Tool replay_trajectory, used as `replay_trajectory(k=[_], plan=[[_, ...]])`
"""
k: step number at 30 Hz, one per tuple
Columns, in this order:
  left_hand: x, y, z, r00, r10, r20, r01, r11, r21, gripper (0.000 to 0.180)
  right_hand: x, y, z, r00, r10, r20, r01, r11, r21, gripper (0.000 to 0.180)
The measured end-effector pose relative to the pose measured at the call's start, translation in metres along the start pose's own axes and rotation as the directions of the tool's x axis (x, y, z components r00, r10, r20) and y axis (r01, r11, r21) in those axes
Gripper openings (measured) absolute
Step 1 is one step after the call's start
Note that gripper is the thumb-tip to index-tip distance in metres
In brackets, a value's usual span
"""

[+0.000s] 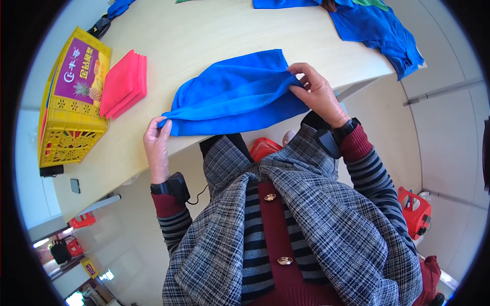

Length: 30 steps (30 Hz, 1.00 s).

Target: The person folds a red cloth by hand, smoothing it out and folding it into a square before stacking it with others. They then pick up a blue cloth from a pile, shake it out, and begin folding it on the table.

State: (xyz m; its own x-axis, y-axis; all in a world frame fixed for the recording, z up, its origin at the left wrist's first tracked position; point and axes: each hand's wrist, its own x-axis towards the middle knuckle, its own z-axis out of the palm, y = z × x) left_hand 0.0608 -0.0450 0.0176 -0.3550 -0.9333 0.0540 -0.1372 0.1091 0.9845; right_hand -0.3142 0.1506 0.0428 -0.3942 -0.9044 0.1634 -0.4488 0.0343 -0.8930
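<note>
— The fingers (164, 127) of the left hand (156, 143) are pinching shut on one corner of the soft blue microfibre cloth (237, 94), and the right hand (316, 92) is pinching the opposite corner the same way. Are you seeing that?

— Yes. The cloth is lying folded over on the pale wooden table (204, 35), near its front edge, its long side running from about eight o'clock up toward two o'clock. Its upper layer is bunching into soft creases near the right hand.

— How are the arms sitting?

— Both are coming in from the lower edge. The left wrist is pointing toward twelve o'clock, a black band around it above a dark red cuff. The right forearm, in a striped sleeve, is angling toward ten o'clock, wrist bent over the table's edge.

— And around the cloth?

— At nine o'clock of it, a stack of folded pink-red cloths (124, 84) is lying just beside a yellow plastic crate (71, 132). At one o'clock, well apart, loose blue cloths (377, 30) are hanging over the table's far corner.
</note>
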Motion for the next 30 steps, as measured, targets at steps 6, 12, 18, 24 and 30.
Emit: replay_trajectory(k=[6,12,18,24,30], plan=[[0.007,-0.001,0.012,0.998,0.065,0.007,-0.065,0.998,0.017,0.013,0.004,0.002,-0.009,0.984,-0.163,0.076,0.175,0.968,-0.182,0.038],[0.012,-0.010,0.003,0.987,0.119,0.108,-0.115,0.992,-0.047,0.012,0.016,-0.014,-0.008,0.961,-0.227,0.159,0.263,0.928,-0.264,0.039],[0.011,-0.010,0.003,0.987,0.139,0.083,-0.135,0.989,-0.053,0.013,0.018,-0.017,-0.007,0.944,-0.260,0.203,0.322,0.863,-0.389,0.037],[0.023,-0.007,0.003,0.983,0.120,0.141,-0.106,0.989,-0.100,0.013,0.027,-0.006,-0.019,0.921,-0.206,0.329,0.349,0.811,-0.469,0.031],[0.031,-0.007,0.004,0.980,0.074,0.183,-0.057,0.994,-0.096,0.012,0.036,-0.003,-0.018,0.905,-0.188,0.381,0.369,0.793,-0.485,0.025]])
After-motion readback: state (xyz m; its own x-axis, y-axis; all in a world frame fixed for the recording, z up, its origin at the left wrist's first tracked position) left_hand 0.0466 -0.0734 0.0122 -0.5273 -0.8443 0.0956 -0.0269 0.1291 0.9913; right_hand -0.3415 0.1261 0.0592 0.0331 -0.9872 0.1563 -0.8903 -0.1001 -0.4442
